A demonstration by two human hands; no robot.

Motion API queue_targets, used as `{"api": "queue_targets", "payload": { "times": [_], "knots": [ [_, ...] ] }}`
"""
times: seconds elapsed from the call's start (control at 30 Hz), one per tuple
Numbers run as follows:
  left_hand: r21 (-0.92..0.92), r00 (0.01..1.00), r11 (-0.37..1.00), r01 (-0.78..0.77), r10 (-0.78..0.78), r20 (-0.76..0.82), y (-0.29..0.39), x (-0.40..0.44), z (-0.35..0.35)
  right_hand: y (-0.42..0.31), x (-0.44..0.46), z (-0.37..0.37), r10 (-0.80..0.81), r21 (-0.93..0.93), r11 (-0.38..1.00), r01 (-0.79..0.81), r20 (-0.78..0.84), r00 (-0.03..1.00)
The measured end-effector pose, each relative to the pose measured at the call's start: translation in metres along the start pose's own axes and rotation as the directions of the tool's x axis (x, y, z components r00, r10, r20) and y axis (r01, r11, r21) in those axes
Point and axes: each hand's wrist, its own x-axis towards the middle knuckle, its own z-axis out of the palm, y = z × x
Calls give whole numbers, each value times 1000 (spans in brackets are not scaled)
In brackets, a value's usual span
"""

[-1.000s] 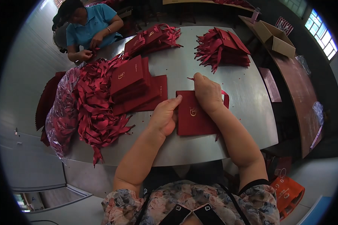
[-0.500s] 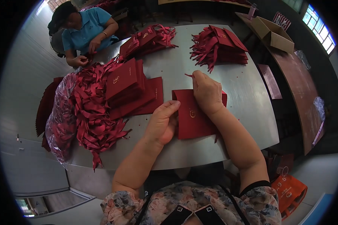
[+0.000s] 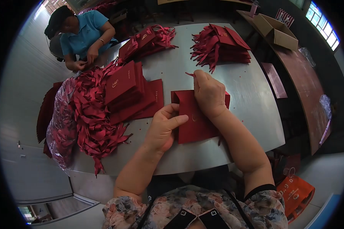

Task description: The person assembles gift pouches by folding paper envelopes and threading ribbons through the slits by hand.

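Observation:
A dark red paper bag with a gold emblem lies on the metal table in front of me. My left hand grips its left edge, thumb on the front face and fingers around the side. Over the bag's top edge, my right hand is closed in a pinch on a red ribbon, whose tip sticks out past the fingers. Another short ribbon end shows below the bag's lower right side. To the left are a stack of red bags and a heap of loose red ribbons.
Finished-looking bags with ribbons are piled at the back right, more bags at the back left. Clear plastic wrap edges the ribbon heap. A co-worker in blue sits at the far left. A cardboard box stands on a side bench.
My left thumb has moved onto the front of the bag and the fingers have closed around its left edge. My right hand keeps its pinch, nearly in place.

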Motion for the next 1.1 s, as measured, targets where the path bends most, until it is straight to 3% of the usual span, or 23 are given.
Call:
{"api": "queue_targets", "payload": {
  "times": [0.27, 0.33, 0.57, 0.67, 0.87, 1.1],
  "knots": [
    [84, 991, 988, -126, 130, -38, -11, 0, -2, -1, 0, -1, 34, -2, 999, -34, -12, 999],
    [330, 954, 914, -237, 284, -100, -14, -3, 0, -1, 0, 0, 49, -4, 999, -49, 5, 999],
    [365, 944, 890, -273, 322, -78, -15, -4, 0, -2, 0, -1, 51, 12, 999, -51, 35, 998],
    [296, 951, 915, -274, 304, -61, -13, -1, -1, -3, -1, 0, 62, 25, 998, -63, 34, 998],
    [452, 924, 818, -355, 380, 37, -7, -2, 0, -5, 0, -3, 69, 17, 997, -69, 22, 997],
    [298, 946, 910, -287, 318, -60, -8, 2, -4, -4, -1, 0, 55, 38, 998, -56, 34, 998]
  ]
}}
